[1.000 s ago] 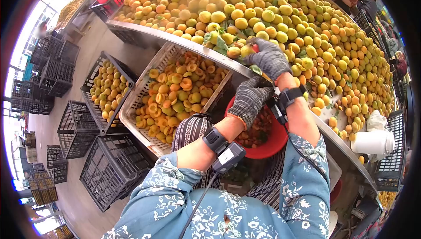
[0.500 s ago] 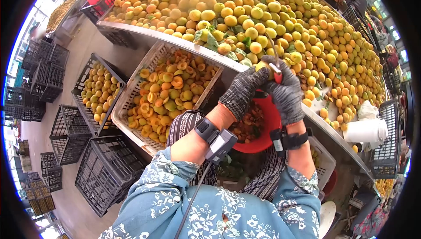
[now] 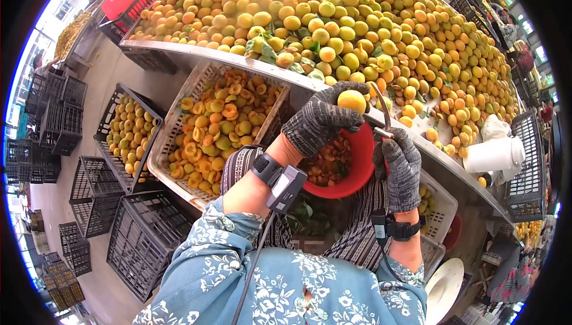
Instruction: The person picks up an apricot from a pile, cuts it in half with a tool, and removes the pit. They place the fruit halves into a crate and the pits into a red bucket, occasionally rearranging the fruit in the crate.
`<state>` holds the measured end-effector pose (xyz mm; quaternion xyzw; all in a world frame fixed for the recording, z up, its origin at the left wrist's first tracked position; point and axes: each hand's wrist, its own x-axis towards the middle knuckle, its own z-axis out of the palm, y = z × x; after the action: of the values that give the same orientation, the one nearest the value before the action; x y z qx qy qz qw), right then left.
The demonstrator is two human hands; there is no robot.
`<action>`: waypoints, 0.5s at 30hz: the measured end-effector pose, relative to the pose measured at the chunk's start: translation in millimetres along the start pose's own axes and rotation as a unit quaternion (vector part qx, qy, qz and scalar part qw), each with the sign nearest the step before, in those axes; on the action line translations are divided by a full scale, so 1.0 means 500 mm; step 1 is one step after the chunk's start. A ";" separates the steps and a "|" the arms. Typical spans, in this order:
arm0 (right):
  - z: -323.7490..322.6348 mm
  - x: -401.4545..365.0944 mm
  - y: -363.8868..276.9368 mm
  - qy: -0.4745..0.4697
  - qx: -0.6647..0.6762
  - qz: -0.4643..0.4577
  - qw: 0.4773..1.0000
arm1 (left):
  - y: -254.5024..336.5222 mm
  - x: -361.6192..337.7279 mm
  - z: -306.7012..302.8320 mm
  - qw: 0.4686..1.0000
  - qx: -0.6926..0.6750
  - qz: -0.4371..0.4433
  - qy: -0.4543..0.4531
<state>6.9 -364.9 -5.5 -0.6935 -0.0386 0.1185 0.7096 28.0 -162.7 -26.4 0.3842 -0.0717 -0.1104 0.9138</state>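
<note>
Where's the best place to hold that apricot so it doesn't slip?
Hold the apricot around its middle, coming from the left as the left hand does. It is round, so wrapped fingers steady it, and its right side is bare toward the knife.

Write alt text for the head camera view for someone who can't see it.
A gloved left hand holds a whole apricot near a red bowl while the gloved right hand grips a small knife beside it. A table heaped with apricots lies beyond.

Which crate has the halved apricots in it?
The white crate right under the table edge; the black crate beside it holds whole apricots.
</note>
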 end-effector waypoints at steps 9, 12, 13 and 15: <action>0.011 -0.012 0.017 -0.041 0.006 0.014 0.999 | 0.011 -0.008 0.004 0.996 0.085 -0.004 0.034; 0.014 -0.014 0.011 -0.050 0.006 0.015 0.999 | 0.006 -0.004 0.009 1.000 -0.022 -0.006 -0.002; 0.016 -0.015 0.008 -0.044 0.008 0.030 0.999 | 0.008 -0.002 0.006 0.999 -0.026 -0.002 -0.028; 0.018 -0.016 0.009 -0.038 0.010 0.046 0.998 | 0.003 -0.002 0.002 0.998 -0.030 0.000 -0.053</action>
<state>-3.3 -357.7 -8.9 -0.6823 -0.0322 0.1778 0.7084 26.9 -162.0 -24.6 0.3501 -0.1168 -0.1333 0.9198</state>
